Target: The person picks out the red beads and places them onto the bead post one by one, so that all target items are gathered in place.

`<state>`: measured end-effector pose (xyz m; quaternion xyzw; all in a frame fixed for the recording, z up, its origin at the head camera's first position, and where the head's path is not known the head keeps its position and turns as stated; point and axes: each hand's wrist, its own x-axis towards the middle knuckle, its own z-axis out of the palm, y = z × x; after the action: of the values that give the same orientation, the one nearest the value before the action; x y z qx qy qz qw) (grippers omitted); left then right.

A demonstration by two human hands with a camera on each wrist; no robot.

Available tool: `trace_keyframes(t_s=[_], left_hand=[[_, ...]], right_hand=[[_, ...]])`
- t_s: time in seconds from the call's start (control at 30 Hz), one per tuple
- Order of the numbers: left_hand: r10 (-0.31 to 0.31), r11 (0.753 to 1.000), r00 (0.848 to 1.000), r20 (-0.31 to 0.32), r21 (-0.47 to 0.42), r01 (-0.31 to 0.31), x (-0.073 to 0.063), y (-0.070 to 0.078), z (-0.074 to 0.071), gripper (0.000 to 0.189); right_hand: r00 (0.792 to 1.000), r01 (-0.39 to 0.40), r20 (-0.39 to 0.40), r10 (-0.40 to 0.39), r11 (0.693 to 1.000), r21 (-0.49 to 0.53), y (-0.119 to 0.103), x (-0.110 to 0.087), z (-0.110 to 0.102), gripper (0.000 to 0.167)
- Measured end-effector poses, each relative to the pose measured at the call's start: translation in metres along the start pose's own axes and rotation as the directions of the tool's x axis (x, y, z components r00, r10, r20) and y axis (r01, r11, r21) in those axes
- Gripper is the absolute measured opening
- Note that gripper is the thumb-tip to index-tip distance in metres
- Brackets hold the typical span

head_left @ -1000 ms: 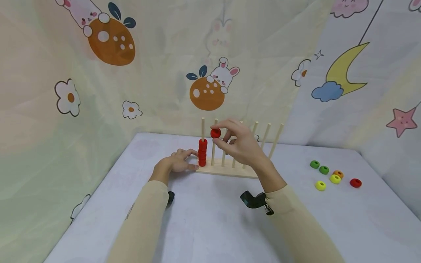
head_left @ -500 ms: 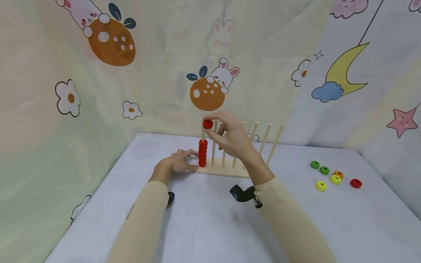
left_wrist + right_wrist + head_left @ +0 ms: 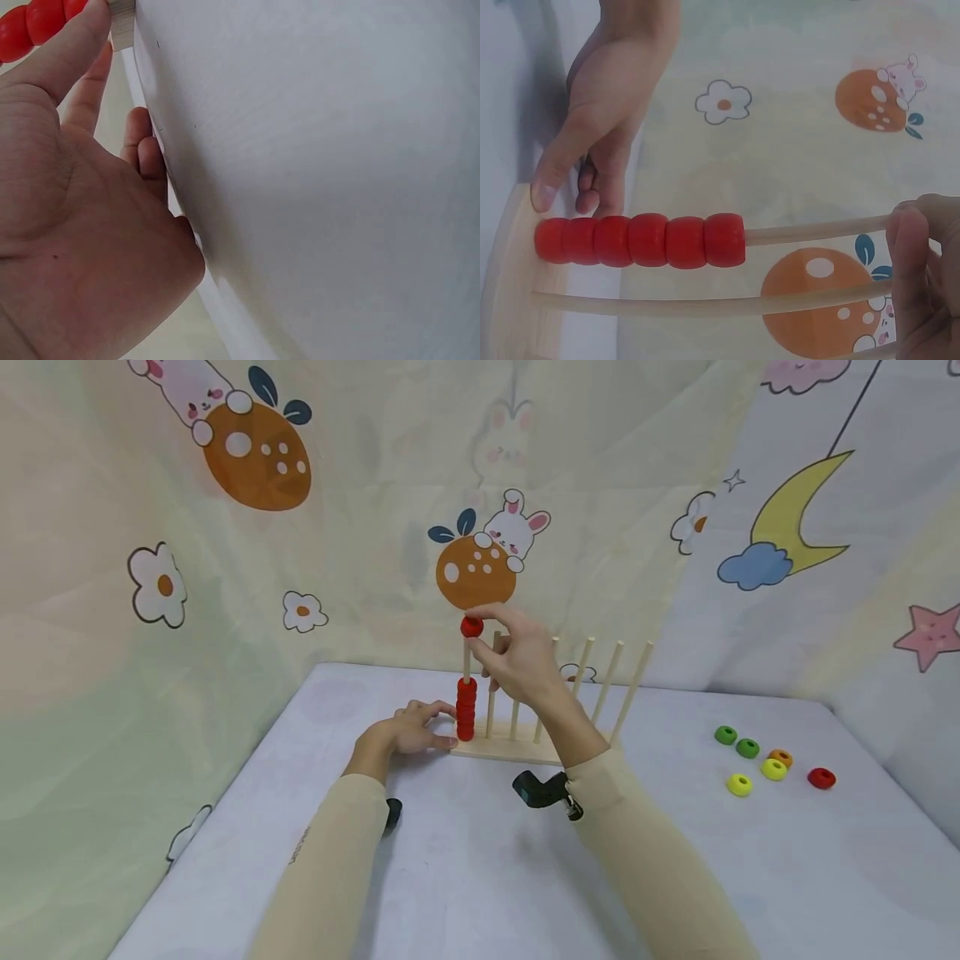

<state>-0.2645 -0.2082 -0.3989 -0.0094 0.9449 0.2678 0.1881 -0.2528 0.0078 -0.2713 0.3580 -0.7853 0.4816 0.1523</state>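
Observation:
My right hand [image 3: 516, 658] pinches a red bead [image 3: 472, 627] between thumb and fingers at the top of the leftmost peg. In the right wrist view its fingers [image 3: 915, 262] cover that bead and the peg's tip. Lower on the same peg sits a stack of several red beads [image 3: 649, 240], down against the wooden base [image 3: 506, 277]. At the base's left end my left hand [image 3: 408, 728] grips it, thumb in front and a finger behind. The left wrist view shows this hand [image 3: 90, 232] side-on, thumb beside the base's corner [image 3: 122, 26].
Bare pegs [image 3: 601, 681] rise along the rack to the right, partly behind the right hand. Loose beads lie on the table's right side: green [image 3: 725, 735], orange [image 3: 781, 757], yellow [image 3: 738, 785] and red [image 3: 821, 778]. A printed cloth [image 3: 360, 510] hangs behind the table.
The right hand has moved left and up with the red bead, from beside the second peg to the leftmost peg's tip. The left hand stays at the base. The head view has shifted slightly.

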Motion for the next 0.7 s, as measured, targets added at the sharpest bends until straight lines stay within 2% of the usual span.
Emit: trace_keyframes(t_s=[0.13,0.37,0.5,0.7], left_hand=[[-0.001,1.000,1.000,0.004,-0.008,0.001,-0.001,0.001,0.000,0.057],[0.051,0.999,0.999,-0.001,-0.008,-0.051,-0.005,0.001,-0.005,0.058],[0.049,0.999,0.999,0.007,0.011,-0.049,0.001,-0.003,-0.002,0.056],[0.032,0.999,0.999,0.006,0.007,-0.032,0.008,-0.005,0.001,0.056]], right_hand=[[1.000,-0.025,0.009,0.025,1.000,-0.011,0.000,0.003,0.000,0.035],[0.998,-0.053,0.020,0.054,0.998,-0.030,-0.002,0.006,0.001,0.035],[0.997,-0.068,0.040,0.069,0.997,-0.035,-0.003,0.004,0.001,0.038],[0.999,-0.041,0.032,0.040,0.999,0.016,-0.005,0.003,-0.004,0.039]])
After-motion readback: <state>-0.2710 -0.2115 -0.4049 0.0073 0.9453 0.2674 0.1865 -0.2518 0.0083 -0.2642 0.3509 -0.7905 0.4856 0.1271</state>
